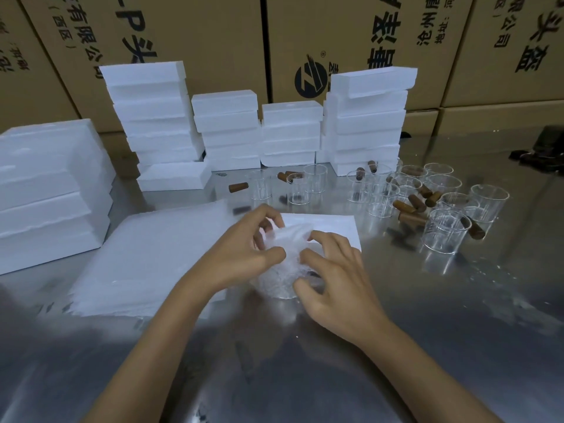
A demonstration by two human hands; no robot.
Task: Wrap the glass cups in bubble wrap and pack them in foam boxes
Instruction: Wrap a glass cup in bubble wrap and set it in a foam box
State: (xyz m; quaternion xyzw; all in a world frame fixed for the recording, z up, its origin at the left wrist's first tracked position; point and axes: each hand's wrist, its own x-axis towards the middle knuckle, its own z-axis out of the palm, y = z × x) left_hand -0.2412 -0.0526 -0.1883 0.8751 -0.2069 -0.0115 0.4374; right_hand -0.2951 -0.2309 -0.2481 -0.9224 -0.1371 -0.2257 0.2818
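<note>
A glass cup wrapped in bubble wrap [279,277] stands on the metal table at the centre. My left hand [244,248] grips its left side and pinches the bunched wrap at the top. My right hand [332,276] presses the wrap against its right side. A stack of bubble wrap sheets [152,257] lies to the left. Just behind my hands lies a flat white foam box [329,227]. Several bare glass cups [445,230] with brown wooden handles [406,206] stand at the right and behind.
Stacks of white foam boxes [229,129] line the back of the table, with a larger pile [52,193] at the left. Cardboard cartons [213,35] form a wall behind. A dark object [543,151] sits at the far right. The steel tabletop [427,331] is reflective.
</note>
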